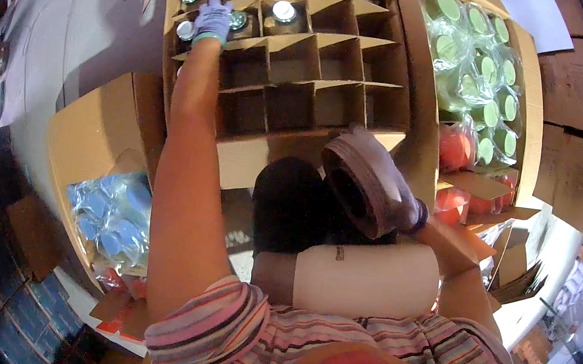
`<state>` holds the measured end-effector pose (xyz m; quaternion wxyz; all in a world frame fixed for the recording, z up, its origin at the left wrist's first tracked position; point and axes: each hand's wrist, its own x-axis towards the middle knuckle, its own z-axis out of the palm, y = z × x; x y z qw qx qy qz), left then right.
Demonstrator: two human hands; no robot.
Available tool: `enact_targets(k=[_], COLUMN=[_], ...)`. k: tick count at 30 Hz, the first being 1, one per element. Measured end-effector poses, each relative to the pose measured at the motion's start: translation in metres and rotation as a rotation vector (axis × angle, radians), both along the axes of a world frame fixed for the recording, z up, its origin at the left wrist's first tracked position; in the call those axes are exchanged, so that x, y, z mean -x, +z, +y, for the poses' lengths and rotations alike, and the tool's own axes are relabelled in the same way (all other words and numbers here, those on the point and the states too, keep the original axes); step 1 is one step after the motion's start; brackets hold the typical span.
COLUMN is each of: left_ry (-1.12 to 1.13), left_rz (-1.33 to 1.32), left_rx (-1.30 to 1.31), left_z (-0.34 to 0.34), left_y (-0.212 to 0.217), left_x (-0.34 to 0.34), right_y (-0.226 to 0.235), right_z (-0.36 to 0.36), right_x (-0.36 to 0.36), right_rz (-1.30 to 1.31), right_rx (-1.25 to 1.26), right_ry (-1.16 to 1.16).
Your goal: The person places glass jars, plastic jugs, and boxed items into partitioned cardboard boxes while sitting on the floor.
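My left hand (213, 21), in a lavender glove, reaches into the far left of a divided cardboard box (291, 84). Its fingers are stretched out beside a white-capped bottle (186, 30) and a bottle with a shiny greenish top (237, 21); whether they touch either cannot be made out. Close to my body, my gloved right hand (403, 204) grips a thick grey-brown ring-shaped roll (357, 183), which looks like tape, tilted with its dark hollow showing. A white cylinder (367, 278) with a grey-brown end lies across my lap.
More white-capped bottles (283, 11) fill the box's far cells. To the right, a carton (533, 124) holds plastic-wrapped green-topped items (489, 113) and red-topped ones (456, 148). Wrapped blue-topped items (109, 211) sit in a carton at left. Its raised flap (108, 101) stands beside my left arm.
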<state>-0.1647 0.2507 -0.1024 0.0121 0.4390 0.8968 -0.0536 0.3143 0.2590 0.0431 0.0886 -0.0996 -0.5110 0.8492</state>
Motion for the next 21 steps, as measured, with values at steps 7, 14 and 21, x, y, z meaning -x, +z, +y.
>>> enact_targets(k=[7, 14, 21], left_ry=[-0.147, -0.161, -0.134], left_rz=[-0.162, -0.141, -0.175], left_rx=[-0.49, -0.235, 0.207], left_z=[-0.024, -0.019, 0.038], left_y=[0.008, 0.013, 0.042], left_x=[0.031, 0.013, -0.004], right_y=[-0.003, -0.003, -0.003], right_z=[0.012, 0.014, 0.019], right_x=[0.008, 0.016, 0.018], right_rz=[-0.058, -0.076, -0.108], right_rx=[-0.009, -0.039, -0.077], right_ry=[0.021, 0.066, 0.103])
